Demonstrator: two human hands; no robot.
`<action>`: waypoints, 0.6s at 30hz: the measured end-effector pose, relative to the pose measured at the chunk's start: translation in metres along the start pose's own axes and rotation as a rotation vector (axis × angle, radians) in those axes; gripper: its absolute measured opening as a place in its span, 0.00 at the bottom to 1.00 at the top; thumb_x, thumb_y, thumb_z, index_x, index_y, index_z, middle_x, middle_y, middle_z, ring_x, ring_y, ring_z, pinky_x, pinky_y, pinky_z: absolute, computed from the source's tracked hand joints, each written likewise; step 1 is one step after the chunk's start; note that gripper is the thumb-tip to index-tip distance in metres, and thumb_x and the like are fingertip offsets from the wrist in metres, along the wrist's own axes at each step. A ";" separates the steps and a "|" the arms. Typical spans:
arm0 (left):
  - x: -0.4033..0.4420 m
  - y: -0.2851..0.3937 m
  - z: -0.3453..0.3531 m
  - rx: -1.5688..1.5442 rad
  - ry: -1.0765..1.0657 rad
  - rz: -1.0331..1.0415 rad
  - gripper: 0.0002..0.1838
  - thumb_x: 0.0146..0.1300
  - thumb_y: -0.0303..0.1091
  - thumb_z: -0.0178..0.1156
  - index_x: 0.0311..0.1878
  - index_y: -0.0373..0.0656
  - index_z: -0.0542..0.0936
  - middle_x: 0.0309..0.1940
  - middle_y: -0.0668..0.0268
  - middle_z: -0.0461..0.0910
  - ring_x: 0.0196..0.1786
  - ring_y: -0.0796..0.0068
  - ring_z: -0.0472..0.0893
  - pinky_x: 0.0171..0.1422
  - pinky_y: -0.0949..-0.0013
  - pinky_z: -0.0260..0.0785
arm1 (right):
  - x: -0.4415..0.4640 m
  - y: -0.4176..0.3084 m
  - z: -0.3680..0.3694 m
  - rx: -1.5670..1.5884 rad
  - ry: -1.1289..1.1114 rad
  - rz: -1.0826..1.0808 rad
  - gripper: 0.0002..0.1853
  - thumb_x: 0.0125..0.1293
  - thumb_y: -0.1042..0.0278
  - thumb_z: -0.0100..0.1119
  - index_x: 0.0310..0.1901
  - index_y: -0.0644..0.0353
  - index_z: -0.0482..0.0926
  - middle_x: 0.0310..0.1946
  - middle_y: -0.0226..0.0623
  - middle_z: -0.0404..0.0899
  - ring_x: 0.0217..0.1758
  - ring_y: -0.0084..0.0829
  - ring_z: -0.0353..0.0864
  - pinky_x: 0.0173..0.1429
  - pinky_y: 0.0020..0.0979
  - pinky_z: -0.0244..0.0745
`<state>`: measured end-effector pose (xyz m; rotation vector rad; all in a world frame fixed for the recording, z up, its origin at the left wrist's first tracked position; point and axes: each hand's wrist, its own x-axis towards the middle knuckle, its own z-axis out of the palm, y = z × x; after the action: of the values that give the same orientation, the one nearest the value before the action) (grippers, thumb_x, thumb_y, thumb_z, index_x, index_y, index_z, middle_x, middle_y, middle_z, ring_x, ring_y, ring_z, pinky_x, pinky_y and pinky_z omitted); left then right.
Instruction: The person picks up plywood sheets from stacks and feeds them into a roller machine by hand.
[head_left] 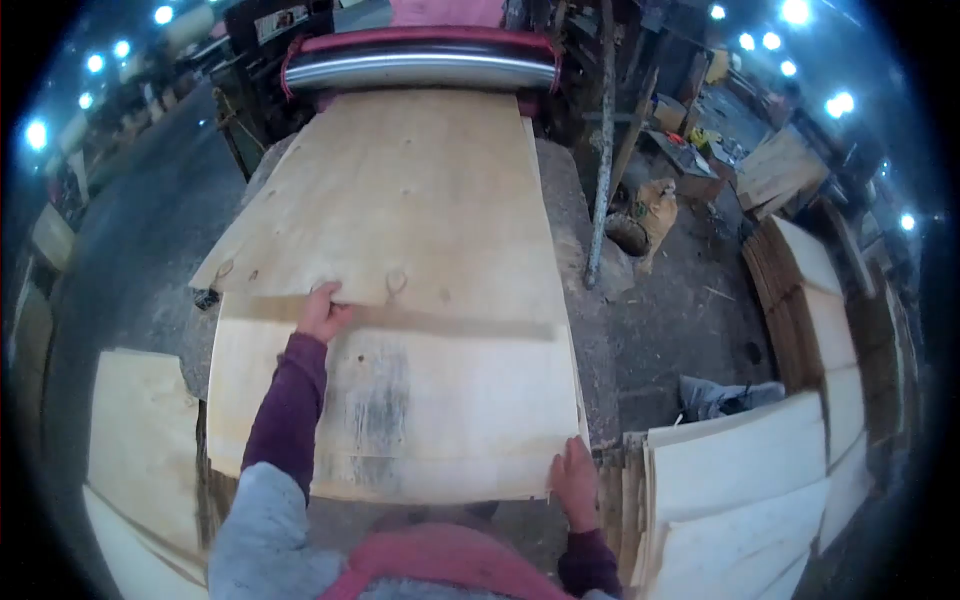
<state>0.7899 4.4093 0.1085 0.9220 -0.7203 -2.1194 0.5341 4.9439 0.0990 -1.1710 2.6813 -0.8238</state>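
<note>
An upper wood veneer sheet (400, 200) slopes from the metal roller toward me, its near edge lifted a little and casting a shadow. My left hand (325, 313) pinches that near edge, left of a knot. Beneath it lies a lower veneer sheet (470, 410), with a dark grey stain near its middle, on top of other sheets. At its near right corner is my right hand (575, 485), thumb and fingers closed about the edge. The hand partly hides that corner.
The roller (420, 70) with red ends stands at the far end. Veneer stacks stand at the left (140, 430) and right (740, 460). A metal pole (603, 170) rises right of the sheets, near a crumpled sack (655, 215). Grey cloth (725, 395) lies by the right stack.
</note>
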 end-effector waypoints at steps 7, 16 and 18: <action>-0.040 -0.032 0.063 0.130 0.049 -0.096 0.14 0.70 0.40 0.56 0.52 0.43 0.75 0.42 0.69 0.79 0.46 0.73 0.81 0.49 0.69 0.75 | 0.018 -0.002 -0.017 0.026 -0.082 0.116 0.19 0.64 0.63 0.57 0.54 0.64 0.76 0.48 0.54 0.80 0.50 0.51 0.80 0.52 0.45 0.75; -0.305 -0.103 -0.001 0.030 0.124 -0.343 0.19 0.72 0.40 0.54 0.61 0.43 0.70 0.58 0.58 0.77 0.56 0.60 0.80 0.55 0.62 0.76 | 0.057 0.017 -0.006 0.013 -0.069 0.096 0.17 0.61 0.62 0.61 0.48 0.64 0.79 0.30 0.44 0.83 0.34 0.43 0.83 0.42 0.39 0.77; -0.336 -0.117 -0.027 -0.046 0.198 -0.327 0.19 0.72 0.41 0.53 0.60 0.41 0.71 0.59 0.57 0.76 0.56 0.58 0.80 0.56 0.62 0.76 | 0.069 0.019 -0.009 0.108 -0.145 0.193 0.16 0.61 0.62 0.62 0.45 0.65 0.80 0.27 0.40 0.83 0.31 0.36 0.83 0.40 0.36 0.76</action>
<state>0.9335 4.7345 0.1401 1.2735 -0.4414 -2.2691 0.4710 4.9095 0.1051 -0.8946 2.5470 -0.8086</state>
